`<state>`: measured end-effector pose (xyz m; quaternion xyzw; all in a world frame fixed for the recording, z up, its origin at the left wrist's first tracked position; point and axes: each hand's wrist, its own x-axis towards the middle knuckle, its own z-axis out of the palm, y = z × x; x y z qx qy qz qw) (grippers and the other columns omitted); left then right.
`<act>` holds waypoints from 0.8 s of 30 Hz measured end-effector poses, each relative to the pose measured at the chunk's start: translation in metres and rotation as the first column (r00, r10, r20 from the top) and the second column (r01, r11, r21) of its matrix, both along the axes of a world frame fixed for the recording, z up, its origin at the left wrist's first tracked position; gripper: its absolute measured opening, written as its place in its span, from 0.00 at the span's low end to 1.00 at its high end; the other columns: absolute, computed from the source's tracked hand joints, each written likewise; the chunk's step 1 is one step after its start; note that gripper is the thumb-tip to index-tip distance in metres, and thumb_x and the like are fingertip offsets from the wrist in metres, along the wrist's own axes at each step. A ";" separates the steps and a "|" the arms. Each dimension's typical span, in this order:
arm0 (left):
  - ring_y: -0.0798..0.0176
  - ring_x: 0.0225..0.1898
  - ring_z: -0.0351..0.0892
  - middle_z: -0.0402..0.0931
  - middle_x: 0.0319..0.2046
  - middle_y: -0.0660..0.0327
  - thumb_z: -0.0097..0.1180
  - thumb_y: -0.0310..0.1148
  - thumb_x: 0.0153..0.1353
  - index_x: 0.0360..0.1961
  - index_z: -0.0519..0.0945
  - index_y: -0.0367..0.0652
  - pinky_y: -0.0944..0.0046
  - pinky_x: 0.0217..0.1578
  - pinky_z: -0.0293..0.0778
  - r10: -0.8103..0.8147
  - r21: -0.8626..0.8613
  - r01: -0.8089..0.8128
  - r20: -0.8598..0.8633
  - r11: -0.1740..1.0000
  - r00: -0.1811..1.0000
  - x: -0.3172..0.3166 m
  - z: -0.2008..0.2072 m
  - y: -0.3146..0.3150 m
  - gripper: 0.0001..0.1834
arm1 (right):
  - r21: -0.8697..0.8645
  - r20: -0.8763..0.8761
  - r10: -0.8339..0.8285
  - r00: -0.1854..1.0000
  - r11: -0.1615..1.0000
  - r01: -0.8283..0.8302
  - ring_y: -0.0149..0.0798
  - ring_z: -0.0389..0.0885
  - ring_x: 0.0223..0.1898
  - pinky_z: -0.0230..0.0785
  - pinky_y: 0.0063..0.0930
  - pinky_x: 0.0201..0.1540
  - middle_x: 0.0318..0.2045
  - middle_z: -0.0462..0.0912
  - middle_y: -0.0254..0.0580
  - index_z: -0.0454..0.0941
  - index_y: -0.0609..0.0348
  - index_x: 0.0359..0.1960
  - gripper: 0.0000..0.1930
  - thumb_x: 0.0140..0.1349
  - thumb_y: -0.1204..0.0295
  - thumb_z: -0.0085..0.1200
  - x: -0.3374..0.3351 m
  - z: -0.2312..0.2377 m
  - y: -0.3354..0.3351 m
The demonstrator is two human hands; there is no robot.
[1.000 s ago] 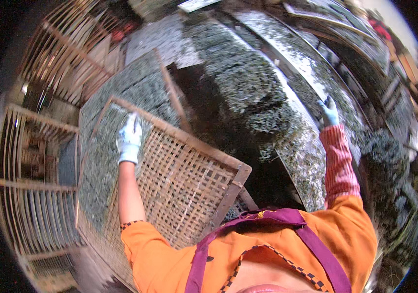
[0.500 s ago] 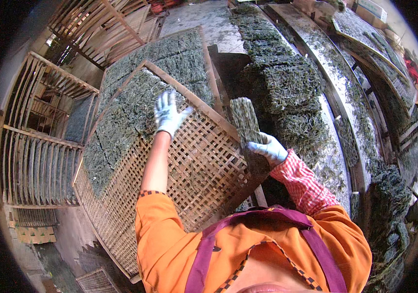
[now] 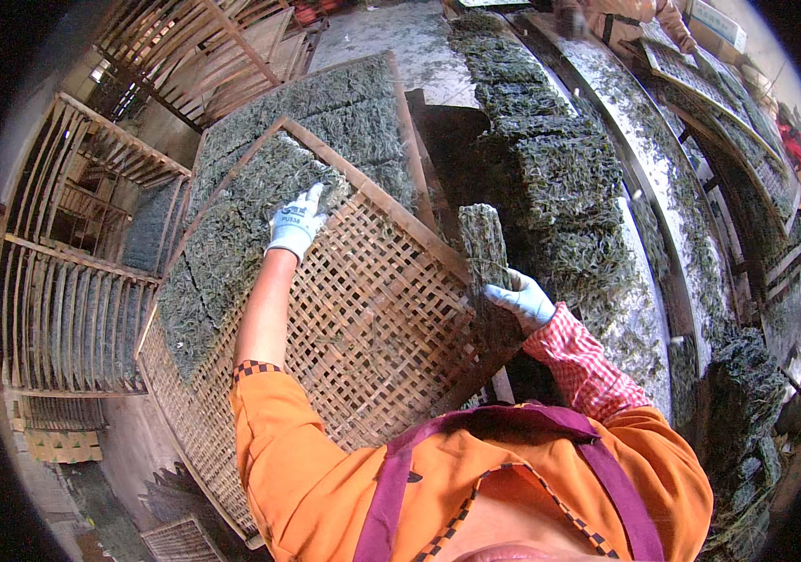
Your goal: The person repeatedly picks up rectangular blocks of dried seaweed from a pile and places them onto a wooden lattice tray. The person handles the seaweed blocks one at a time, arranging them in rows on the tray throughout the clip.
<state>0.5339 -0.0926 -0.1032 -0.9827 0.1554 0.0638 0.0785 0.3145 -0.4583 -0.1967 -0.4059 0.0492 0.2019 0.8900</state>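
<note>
My left hand (image 3: 295, 227), in a pale blue-and-white glove, rests at the edge of a dark green, matted, stringy slab (image 3: 213, 244). Its fingers reach out over the slab; their undersides are hidden. The slab covers the far left part of a woven bamboo tray (image 3: 372, 318), whose nearer part shows bare lattice. Beyond the tray's right edge, my gloved right hand (image 3: 522, 300) grips a narrow stringy slab (image 3: 483, 245), tilted up nearly on edge. The thumb lies on its near side; the other fingers are mostly hidden behind it.
Another loaded tray (image 3: 344, 122) lies under the far side of this one. Stacked slabs (image 3: 569, 187) run in a row on my right, beside a long rail (image 3: 607, 103). Slatted wooden racks (image 3: 73, 309) stand left. At the far right, a person's sleeve (image 3: 674, 26) reaches over leaning trays (image 3: 719, 94).
My left hand has moved left and slightly nearer along the slab edge, its fingers less spread. My right hand has shifted slightly right and nearer with its slab. Another person's arm has come into view.
</note>
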 end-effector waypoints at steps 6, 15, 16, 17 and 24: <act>0.49 0.50 0.74 0.72 0.50 0.52 0.50 0.44 0.61 0.62 0.62 0.56 0.49 0.47 0.73 0.085 -0.096 -0.030 0.644 0.995 0.760 0.017 0.024 -0.012 0.28 | 0.071 -0.044 0.015 0.999 0.997 -0.011 0.30 0.79 0.42 0.71 0.30 0.50 0.43 0.81 0.33 0.74 0.60 0.51 0.20 0.56 0.73 0.62 -0.001 0.007 0.000; 0.46 0.68 0.51 0.50 0.68 0.52 0.61 0.66 0.44 0.70 0.49 0.60 0.40 0.65 0.47 0.201 0.007 -0.202 0.086 0.979 0.976 0.032 -0.013 0.013 0.55 | -0.020 -0.003 -0.052 0.999 0.998 0.052 0.30 0.78 0.44 0.70 0.29 0.51 0.45 0.80 0.33 0.72 0.59 0.54 0.22 0.57 0.73 0.62 -0.003 0.017 -0.002; 0.46 0.68 0.53 0.51 0.67 0.52 0.61 0.65 0.43 0.70 0.49 0.59 0.42 0.65 0.48 0.166 -0.013 -0.166 0.073 0.986 0.983 0.038 -0.010 0.015 0.56 | -0.041 0.013 -0.053 0.998 0.998 0.054 0.30 0.78 0.45 0.69 0.28 0.52 0.45 0.80 0.33 0.72 0.59 0.54 0.22 0.57 0.73 0.62 -0.002 0.015 -0.002; 0.46 0.66 0.57 0.56 0.65 0.50 0.62 0.64 0.43 0.70 0.50 0.58 0.46 0.64 0.54 0.149 0.007 -0.150 0.083 0.989 0.985 0.040 -0.008 0.017 0.55 | 0.006 -0.003 -0.036 0.999 0.999 0.036 0.29 0.78 0.45 0.69 0.28 0.52 0.45 0.80 0.32 0.72 0.59 0.54 0.22 0.57 0.73 0.62 -0.002 0.014 -0.002; 0.47 0.58 0.70 0.68 0.59 0.48 0.61 0.60 0.47 0.67 0.59 0.52 0.53 0.58 0.65 0.083 -0.168 -0.078 0.023 0.983 0.996 0.050 -0.002 0.033 0.49 | -0.097 -0.010 -0.056 0.998 0.994 0.055 0.29 0.77 0.45 0.69 0.29 0.52 0.46 0.80 0.31 0.73 0.59 0.54 0.22 0.56 0.72 0.63 0.000 0.008 -0.003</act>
